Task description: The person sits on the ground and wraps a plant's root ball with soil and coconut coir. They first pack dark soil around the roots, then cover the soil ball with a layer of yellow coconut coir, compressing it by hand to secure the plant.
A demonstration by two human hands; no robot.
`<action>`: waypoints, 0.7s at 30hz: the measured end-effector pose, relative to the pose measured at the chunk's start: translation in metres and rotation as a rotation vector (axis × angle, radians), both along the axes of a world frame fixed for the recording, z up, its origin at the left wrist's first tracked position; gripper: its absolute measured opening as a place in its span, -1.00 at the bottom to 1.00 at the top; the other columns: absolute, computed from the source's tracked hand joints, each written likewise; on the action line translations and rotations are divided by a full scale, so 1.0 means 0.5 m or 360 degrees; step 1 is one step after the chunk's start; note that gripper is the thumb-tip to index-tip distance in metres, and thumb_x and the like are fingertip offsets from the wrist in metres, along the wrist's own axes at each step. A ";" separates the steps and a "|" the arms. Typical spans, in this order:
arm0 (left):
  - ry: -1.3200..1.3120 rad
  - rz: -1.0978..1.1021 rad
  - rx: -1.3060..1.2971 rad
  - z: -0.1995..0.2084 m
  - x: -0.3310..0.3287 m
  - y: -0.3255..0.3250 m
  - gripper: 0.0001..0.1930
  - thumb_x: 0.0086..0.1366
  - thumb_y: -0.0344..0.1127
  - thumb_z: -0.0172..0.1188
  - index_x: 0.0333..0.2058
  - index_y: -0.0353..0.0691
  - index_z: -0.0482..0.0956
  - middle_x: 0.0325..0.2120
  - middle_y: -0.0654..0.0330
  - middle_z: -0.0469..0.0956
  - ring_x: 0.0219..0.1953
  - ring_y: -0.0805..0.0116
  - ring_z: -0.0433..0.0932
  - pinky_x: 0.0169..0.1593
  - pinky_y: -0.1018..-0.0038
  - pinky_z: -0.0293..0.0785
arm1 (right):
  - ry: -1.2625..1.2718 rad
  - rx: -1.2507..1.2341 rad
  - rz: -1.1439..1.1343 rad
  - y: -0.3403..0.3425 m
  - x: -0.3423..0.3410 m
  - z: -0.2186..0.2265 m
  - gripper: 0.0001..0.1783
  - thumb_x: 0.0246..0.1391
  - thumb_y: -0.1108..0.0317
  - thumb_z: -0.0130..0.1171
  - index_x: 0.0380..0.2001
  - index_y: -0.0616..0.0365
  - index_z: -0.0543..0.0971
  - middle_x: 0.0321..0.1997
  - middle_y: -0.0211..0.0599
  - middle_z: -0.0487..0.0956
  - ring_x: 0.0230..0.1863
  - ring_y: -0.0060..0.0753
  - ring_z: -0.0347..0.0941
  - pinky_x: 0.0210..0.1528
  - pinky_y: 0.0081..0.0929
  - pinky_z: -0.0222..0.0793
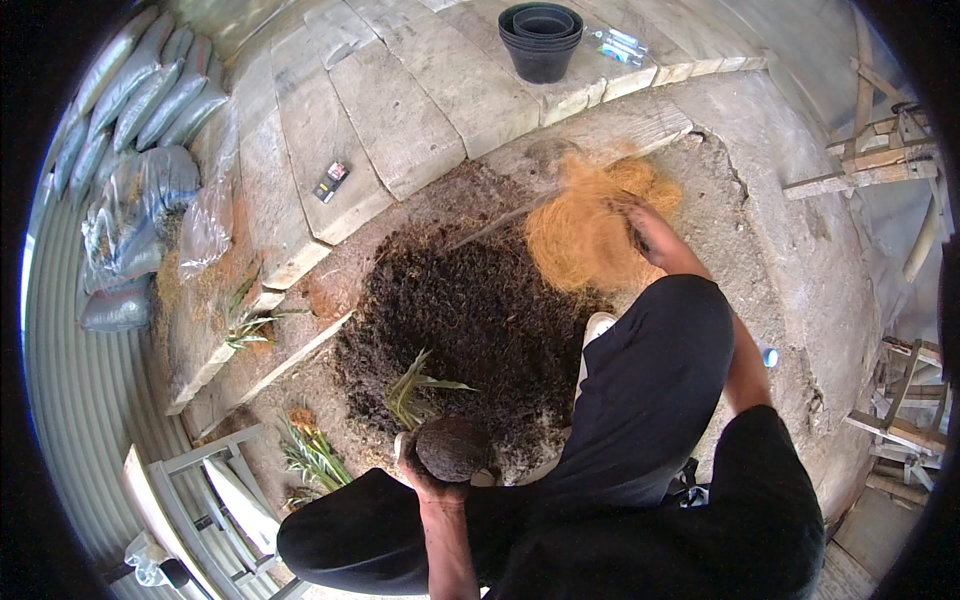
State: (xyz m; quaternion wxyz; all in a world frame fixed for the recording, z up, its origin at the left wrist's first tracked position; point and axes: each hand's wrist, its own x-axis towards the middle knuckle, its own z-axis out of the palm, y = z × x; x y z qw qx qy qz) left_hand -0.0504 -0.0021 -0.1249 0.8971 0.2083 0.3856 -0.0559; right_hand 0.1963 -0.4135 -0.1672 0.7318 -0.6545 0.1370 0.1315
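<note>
Low in front of me, my left hand [436, 488] grips a dark, round ball of soil [453, 450] from below. A small plant with long green leaves [410, 393] sticks out beyond the ball. Farther out on the right, my right hand [652, 236] grasps a loose bundle of orange coconut fibre [583, 225]. Motion smears the fibre, and its strands partly hide my fingertips. More orange fibre [655, 182] lies just behind that hand. Between my hands spreads a heap of dark soil [460, 320] on the ground.
Nested black pots [540, 45] and plastic bottles [622, 47] stand on the raised slabs. A small box [331, 181] lies there too. Filled sacks [150, 85] are stacked far left. Leafy plants [315, 450] lie beside a chair-like wooden frame [190, 510]. Wooden racks [905, 400] line the right side.
</note>
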 end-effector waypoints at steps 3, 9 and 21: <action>-0.0112 -0.0132 0.0125 0.048 0.027 -0.031 -0.50 0.16 -0.03 -0.07 -0.16 -0.37 0.52 -0.04 -0.13 0.46 -0.09 -0.05 0.51 0.02 0.10 0.44 | -0.0445 -0.0871 0.0586 0.086 0.016 0.152 -0.31 0.18 0.06 0.06 0.22 0.31 0.21 0.28 -0.02 0.26 0.27 -0.22 0.21 0.25 -0.43 0.14; -0.0487 -0.0179 -0.0153 0.132 0.074 -0.077 -0.53 0.15 -0.05 -0.07 -0.23 -0.41 0.51 0.07 -0.13 0.38 -0.09 -0.08 0.50 0.03 0.10 0.43 | -0.0325 -0.1383 0.1269 0.208 0.012 0.361 -0.23 0.17 0.15 0.05 0.26 0.43 0.03 0.23 0.26 0.23 0.08 -0.02 0.39 0.24 -0.26 0.19; -0.0587 -0.0422 -0.0350 0.155 0.089 -0.111 -0.40 0.12 -0.14 -0.09 0.05 -0.50 0.37 -0.05 -0.12 0.48 -0.08 -0.03 0.49 0.05 0.18 0.42 | -0.0782 -0.1444 0.1136 0.366 -0.063 0.401 -0.31 0.04 0.38 0.13 0.14 0.59 0.13 -0.25 0.29 0.50 -0.17 -0.02 0.52 -0.07 -0.23 0.44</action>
